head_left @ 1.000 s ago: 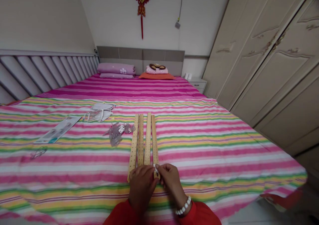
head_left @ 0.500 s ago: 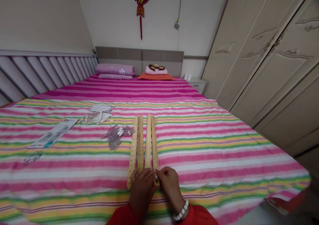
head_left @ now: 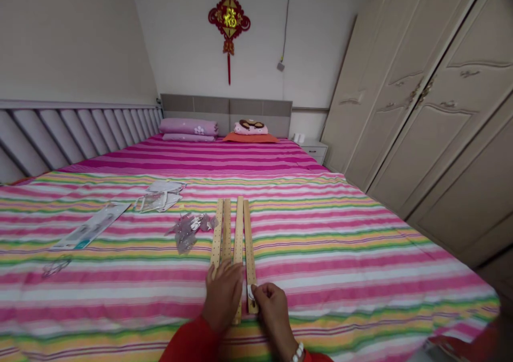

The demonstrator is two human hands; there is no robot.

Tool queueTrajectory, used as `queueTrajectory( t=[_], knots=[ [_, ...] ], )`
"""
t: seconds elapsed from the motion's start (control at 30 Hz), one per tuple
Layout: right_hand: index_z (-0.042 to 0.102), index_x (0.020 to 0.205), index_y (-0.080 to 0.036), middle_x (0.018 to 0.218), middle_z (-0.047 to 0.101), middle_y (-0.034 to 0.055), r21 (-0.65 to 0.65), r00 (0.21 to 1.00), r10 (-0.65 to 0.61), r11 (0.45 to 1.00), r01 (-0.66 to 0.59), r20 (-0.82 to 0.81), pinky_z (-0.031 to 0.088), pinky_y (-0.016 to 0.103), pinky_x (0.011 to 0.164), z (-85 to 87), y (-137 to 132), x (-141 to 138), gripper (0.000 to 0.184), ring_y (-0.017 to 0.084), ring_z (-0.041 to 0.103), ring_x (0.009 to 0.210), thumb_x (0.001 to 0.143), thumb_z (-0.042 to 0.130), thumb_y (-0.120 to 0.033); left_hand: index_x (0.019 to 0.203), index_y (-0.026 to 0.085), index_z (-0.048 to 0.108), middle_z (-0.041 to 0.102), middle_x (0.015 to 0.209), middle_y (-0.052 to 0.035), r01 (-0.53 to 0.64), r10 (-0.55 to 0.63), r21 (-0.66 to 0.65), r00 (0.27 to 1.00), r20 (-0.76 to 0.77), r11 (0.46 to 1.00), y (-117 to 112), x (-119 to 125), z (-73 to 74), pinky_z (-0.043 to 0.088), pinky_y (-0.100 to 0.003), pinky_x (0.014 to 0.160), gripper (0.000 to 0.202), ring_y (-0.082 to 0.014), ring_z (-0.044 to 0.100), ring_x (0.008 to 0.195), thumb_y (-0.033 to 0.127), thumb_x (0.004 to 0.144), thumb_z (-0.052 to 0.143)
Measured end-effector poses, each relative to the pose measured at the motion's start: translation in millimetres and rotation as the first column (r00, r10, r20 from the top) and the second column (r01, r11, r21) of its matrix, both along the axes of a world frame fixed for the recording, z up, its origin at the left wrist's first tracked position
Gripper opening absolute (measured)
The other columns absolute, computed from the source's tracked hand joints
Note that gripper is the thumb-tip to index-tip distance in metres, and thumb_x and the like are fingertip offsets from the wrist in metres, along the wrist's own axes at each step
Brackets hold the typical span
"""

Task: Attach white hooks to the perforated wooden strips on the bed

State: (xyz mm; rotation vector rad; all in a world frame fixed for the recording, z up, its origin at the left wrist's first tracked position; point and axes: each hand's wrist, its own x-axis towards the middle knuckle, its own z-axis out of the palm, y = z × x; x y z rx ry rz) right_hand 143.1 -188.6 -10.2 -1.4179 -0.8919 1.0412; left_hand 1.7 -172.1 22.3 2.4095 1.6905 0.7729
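Note:
Several long wooden strips (head_left: 239,233) with rows of small holes lie side by side on a striped bedspread (head_left: 340,244). My left hand (head_left: 223,295) lies flat over the near ends of the left strips, fingers stretched out. My right hand (head_left: 271,305) is pinched on a small silvery metal piece (head_left: 251,292) at the near end of the rightmost strip. A white bead bracelet (head_left: 297,352) is on my right wrist, and both sleeves are red.
Clear plastic bags of small metal parts (head_left: 189,226) lie left of the strips. Farther left are white packets (head_left: 160,193), a printed card (head_left: 90,226) and a small wire piece (head_left: 55,267). Pillows (head_left: 188,126) sit at the headboard. A wardrobe (head_left: 436,110) stands at right.
The view has tilted up a little. My left hand has spread flat onto the strips. My right hand stays pinched at the rightmost strip's end.

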Motion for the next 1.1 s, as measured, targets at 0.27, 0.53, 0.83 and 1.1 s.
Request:
queueTrajectory(
  t=[0.27, 0.53, 0.83, 1.1],
  knots=[
    [0.049, 0.048, -0.021, 0.039, 0.045, -0.0050, -0.002, 0.999, -0.007, 1.000, 0.007, -0.044, 0.031, 0.024, 0.039, -12.6, 2.8, -0.4, 0.036, 0.011, 0.041, 0.039, 0.062, 0.070, -0.046, 0.110, 0.029, 0.067, 0.048, 0.144, -0.0032, -0.146, 0.140, -0.148, 0.989, -0.050, 0.978, 51.4, 20.2, 12.4, 0.018, -0.063, 0.109, 0.034, -0.0314, 0.031, 0.139, 0.019, 0.084, 0.047],
    [0.051, 0.048, -0.021, 0.037, 0.046, -0.0055, -0.003, 0.999, 0.024, 1.000, -0.024, -0.029, 0.029, 0.023, 0.034, -13.9, 3.4, 0.6, 0.040, 0.010, 0.039, 0.034, 0.062, 0.071, -0.052, 0.122, 0.029, 0.060, 0.043, 0.147, -0.0052, -0.258, 0.246, -0.175, 0.965, -0.088, 0.950, 53.6, 27.2, 5.6, 0.015, -0.074, 0.103, 0.050, -0.0356, 0.025, 0.140, 0.013, 0.078, 0.044],
    [0.047, 0.049, -0.022, 0.033, 0.041, -0.0075, -0.035, 0.996, 0.012, 0.999, -0.015, -0.086, 0.026, 0.022, 0.032, -4.6, 4.5, -4.8, 0.036, 0.009, 0.037, 0.030, 0.062, 0.070, -0.046, 0.118, 0.023, 0.063, 0.052, 0.141, -0.0088, -0.231, 0.230, -0.017, 0.972, -0.037, 0.973, 50.7, 26.0, 1.9, 0.021, -0.073, 0.100, 0.047, -0.0376, 0.036, 0.134, 0.010, 0.079, 0.041],
    [0.048, 0.053, -0.021, 0.031, 0.043, -0.0077, -0.097, 0.984, 0.075, 0.991, -0.091, -0.159, 0.027, 0.020, 0.030, 8.6, -4.0, -3.3, 0.043, 0.009, 0.038, 0.026, 0.064, 0.069, -0.057, 0.117, 0.029, 0.065, 0.061, 0.132, -0.0051, 0.001, 0.019, -0.166, 0.992, 0.121, 0.986, 34.8, 3.2, 17.7, 0.020, -0.066, 0.108, 0.039, -0.0290, 0.038, 0.135, 0.021, 0.088, 0.041]
  ],
)
